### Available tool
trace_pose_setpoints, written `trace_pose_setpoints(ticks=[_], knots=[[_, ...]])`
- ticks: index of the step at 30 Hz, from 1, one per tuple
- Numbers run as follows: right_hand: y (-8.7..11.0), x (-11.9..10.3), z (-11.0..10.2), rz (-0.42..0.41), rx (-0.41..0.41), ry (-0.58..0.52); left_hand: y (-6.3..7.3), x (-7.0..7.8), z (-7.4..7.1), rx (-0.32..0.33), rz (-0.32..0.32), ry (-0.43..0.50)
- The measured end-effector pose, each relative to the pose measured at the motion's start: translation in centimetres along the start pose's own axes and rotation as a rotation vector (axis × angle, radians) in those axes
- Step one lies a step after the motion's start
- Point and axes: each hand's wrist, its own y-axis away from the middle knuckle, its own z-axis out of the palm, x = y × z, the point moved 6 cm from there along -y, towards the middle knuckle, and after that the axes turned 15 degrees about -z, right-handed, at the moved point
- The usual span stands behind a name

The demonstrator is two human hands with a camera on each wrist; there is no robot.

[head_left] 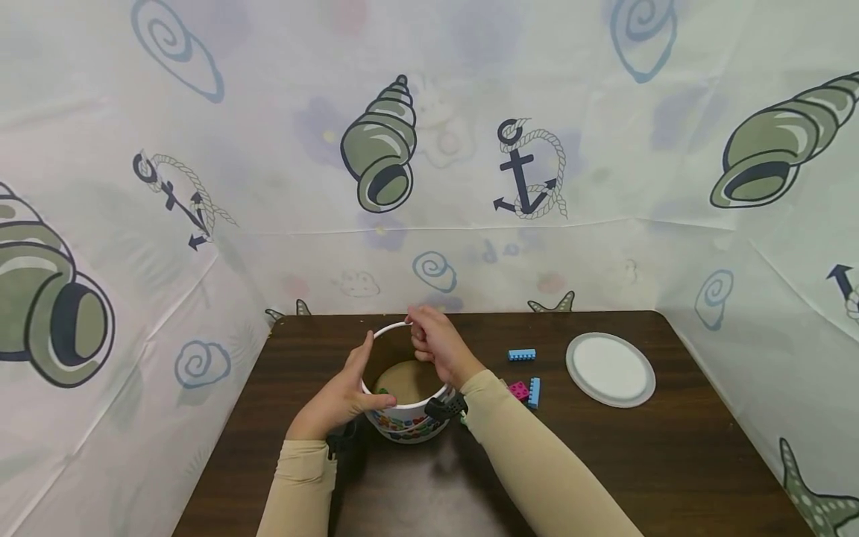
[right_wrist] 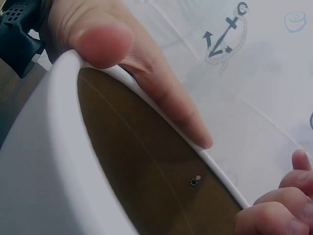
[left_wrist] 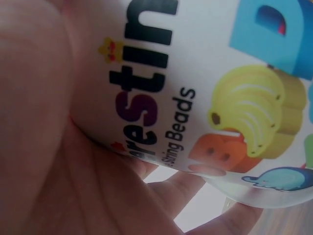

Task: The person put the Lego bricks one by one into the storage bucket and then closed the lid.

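white glossy round tub (head_left: 409,431), brown inside, in the grip of both hands (head_left: 338,399) (head_left: 439,346)

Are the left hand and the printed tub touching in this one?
Touching: the left wrist view shows the left hand with its palm against the printed side of the tub.

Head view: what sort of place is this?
Probably a small booth set up for recording, though the wider room is out of view. Sheeting printed with shells and anchors encloses the far side and both flanks of a dark table, which bears a white printed tub and toy bricks.
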Motion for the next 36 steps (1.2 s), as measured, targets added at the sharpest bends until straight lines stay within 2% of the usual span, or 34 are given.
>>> trace_pose_setpoints(ticks=[5,8,13,19,23,26,29,31,33,36], knots=[[0.0,-0.1,0.0,-0.003,-0.024,0.009,-0.1,0.0,-0.1,0.003,-0.005,-0.012],[0.2,-0.5,0.0,-0.048,-0.036,-0.011,-0.1,0.0,0.0,0.008,-0.014,-0.014],[0.8,-1.5,-0.3,-0.223,-0.016,-0.043,-0.1,-0.1,0.0,0.005,-0.027,-0.007],[2.4,-2.7,-0.7,-0.454,0.053,0.014,0.0,-0.2,0.0,0.005,-0.036,-0.002],[4.1,-3.0,-1.3,-0.548,0.096,0.173,-0.2,-0.3,0.0,0.004,-0.039,0.012],[5.6,-2.6,-2.0,-0.528,0.079,0.3,-0.2,-0.2,0.2,-0.005,-0.045,0.032],[7.3,-2.0,-2.7,-0.478,0.021,0.421,-0.3,-0.2,0.3,-0.016,-0.048,0.028],[8.4,-1.4,-3.1,-0.472,-0.042,0.512,-0.2,-0.3,0.3,-0.011,-0.053,0.013],[9.3,-1.0,-3.3,-0.496,-0.107,0.608,-0.2,-0.2,0.2,-0.004,-0.047,0.001],[10.8,-0.7,-3.6,-0.534,-0.19,0.668,-0.4,-0.2,0.2,0.001,-0.038,-0.004]])
